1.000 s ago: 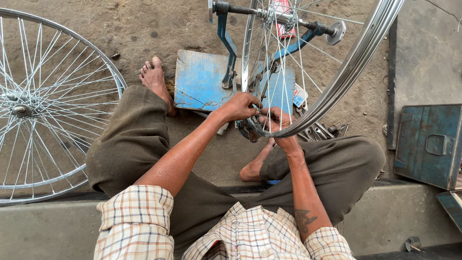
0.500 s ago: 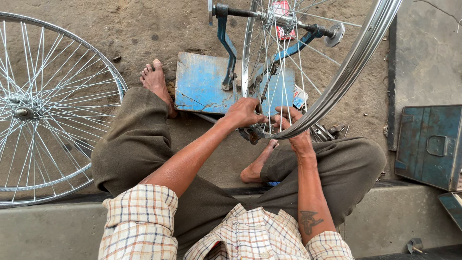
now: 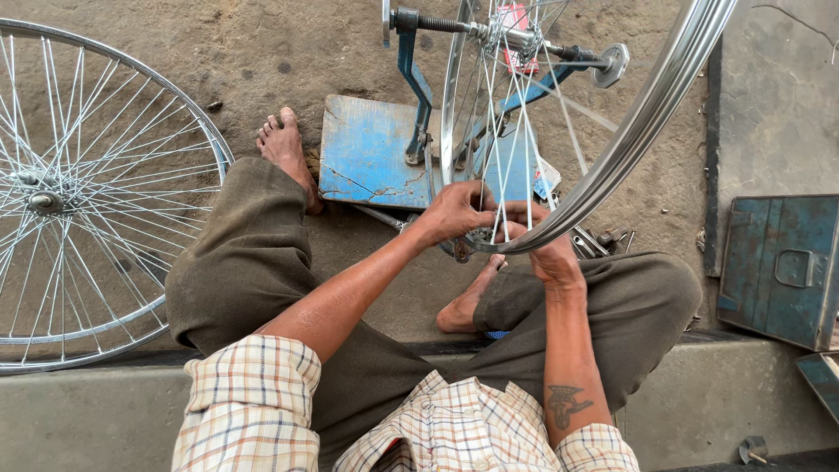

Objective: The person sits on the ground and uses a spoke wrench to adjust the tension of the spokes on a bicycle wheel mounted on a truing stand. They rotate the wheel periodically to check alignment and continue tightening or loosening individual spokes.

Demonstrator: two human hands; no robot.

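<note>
Left hand (image 3: 456, 210) curls closed around the spokes (image 3: 516, 131) just above the rim; right hand (image 3: 540, 245) pinches the shiny rim (image 3: 647, 122) at its lowest point, fingers tight on it. The wheel sits upright in a blue truing stand (image 3: 376, 157) between the knees. Red label (image 3: 516, 26) near the hub, blue metal box (image 3: 778, 262) at right, a second wheel (image 3: 79, 192) flat at left.

The dirt ground (image 3: 262, 52) carries a blue stand base (image 3: 371, 153), a spoked wheel (image 3: 79, 192) and a metal box (image 3: 778, 267).
</note>
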